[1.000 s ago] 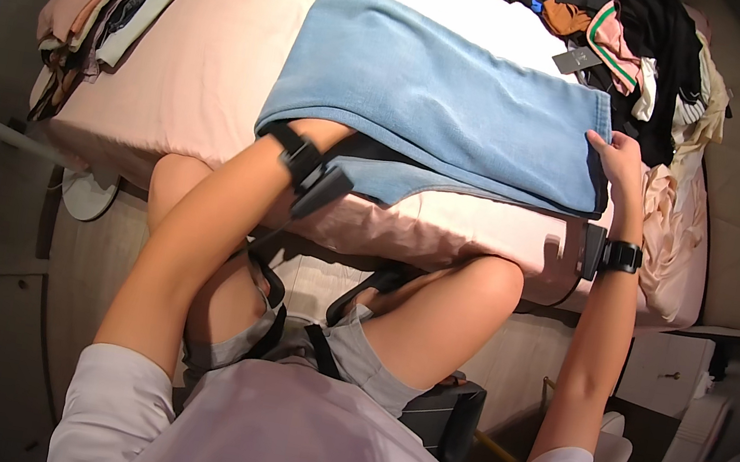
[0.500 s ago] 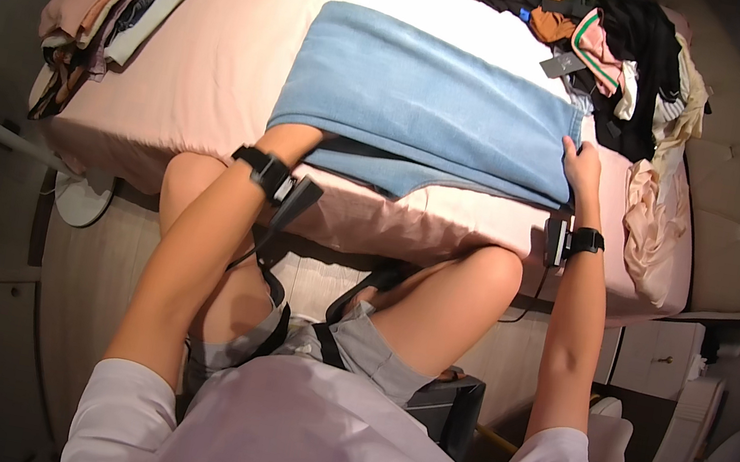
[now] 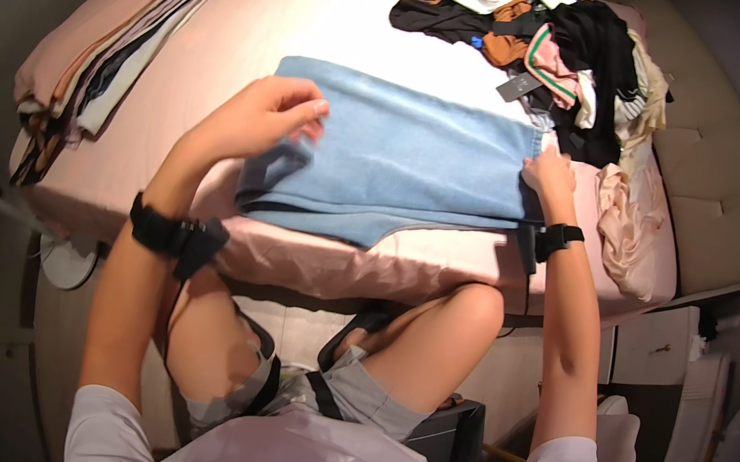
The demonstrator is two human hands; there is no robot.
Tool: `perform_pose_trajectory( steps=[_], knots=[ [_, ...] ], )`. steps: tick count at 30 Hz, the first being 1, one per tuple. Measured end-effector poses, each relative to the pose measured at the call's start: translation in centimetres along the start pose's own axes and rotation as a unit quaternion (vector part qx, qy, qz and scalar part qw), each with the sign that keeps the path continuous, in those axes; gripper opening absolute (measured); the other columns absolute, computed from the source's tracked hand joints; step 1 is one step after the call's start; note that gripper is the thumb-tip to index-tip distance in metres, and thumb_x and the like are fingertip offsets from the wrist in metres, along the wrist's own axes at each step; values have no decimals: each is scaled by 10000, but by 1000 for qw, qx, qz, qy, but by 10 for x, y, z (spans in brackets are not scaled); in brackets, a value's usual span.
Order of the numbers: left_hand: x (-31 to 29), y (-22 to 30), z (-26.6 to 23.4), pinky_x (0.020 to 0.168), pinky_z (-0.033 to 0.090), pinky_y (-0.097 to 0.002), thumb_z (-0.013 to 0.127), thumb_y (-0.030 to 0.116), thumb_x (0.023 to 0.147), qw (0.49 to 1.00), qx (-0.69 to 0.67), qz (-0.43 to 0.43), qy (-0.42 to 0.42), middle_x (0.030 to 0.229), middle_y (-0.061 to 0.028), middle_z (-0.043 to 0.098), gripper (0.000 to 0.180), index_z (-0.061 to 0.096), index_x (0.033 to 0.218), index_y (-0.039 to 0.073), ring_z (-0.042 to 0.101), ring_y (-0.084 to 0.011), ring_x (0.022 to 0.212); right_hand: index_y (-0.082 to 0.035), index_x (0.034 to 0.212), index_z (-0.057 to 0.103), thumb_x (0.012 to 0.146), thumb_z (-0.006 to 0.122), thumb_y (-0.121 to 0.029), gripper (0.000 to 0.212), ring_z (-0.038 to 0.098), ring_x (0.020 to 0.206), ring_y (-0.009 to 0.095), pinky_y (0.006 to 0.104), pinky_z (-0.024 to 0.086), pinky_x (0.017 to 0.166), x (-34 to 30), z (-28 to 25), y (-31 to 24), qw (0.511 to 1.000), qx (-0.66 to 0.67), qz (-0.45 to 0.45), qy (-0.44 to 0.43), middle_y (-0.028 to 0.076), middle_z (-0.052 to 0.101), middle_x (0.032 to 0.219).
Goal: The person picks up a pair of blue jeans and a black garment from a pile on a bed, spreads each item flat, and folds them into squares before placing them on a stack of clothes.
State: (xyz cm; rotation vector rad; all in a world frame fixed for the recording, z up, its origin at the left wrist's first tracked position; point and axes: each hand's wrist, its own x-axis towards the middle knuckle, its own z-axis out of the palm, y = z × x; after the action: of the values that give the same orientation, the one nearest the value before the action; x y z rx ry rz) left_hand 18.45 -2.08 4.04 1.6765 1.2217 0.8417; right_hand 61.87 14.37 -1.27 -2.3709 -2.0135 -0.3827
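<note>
Blue jeans (image 3: 412, 155) lie folded on the pink bed (image 3: 154, 117). At their right end, the right hand (image 3: 551, 178) pinches the edge; over their left end, the left hand (image 3: 262, 117) curls loosely, its grip unclear. Beyond them, a dark tag (image 3: 519, 87) shows illegible markings.

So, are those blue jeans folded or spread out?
Folded: the blue jeans lie in a narrow band, with layered edges showing along the side nearest the person.

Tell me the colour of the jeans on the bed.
The jeans are light blue, seen best in the head view.
</note>
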Motion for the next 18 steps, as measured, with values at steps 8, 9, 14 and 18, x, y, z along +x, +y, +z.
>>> perform_pose_trajectory(
  steps=[8,9,14,18],
  knots=[
    [71,-109,24,1172,213,-441,449,317,1015,880,457,110,70,1569,-149,296,485,431,1454,111,255,-314,1458,-227,1490,401,852,530,-698,804,218,1456,403,527,182,1156,-50,25,-48,930,150,-335,-15,156,268,1583],
    [65,-107,20,1175,206,-437,428,353,1016,879,461,97,75,1569,-164,286,501,426,1463,124,244,-314,1461,-222,1495,393,858,530,-690,803,209,1461,394,515,165,1163,-54,22,-52,930,166,-328,-22,153,268,1584],
    [56,-104,11,1187,177,-437,437,381,1010,891,444,69,70,1595,-147,237,529,398,1492,168,199,-290,1482,-173,1517,344,888,494,-676,819,176,1482,339,495,112,1182,-48,22,-65,939,166,-297,-46,127,254,1594],
    [60,-107,11,1184,178,-436,444,385,1005,895,428,104,70,1585,-171,252,548,401,1486,125,201,-303,1480,-158,1523,325,907,455,-670,811,179,1485,314,490,104,1189,-44,23,-71,954,132,-266,-34,113,253,1596]
  ],
)
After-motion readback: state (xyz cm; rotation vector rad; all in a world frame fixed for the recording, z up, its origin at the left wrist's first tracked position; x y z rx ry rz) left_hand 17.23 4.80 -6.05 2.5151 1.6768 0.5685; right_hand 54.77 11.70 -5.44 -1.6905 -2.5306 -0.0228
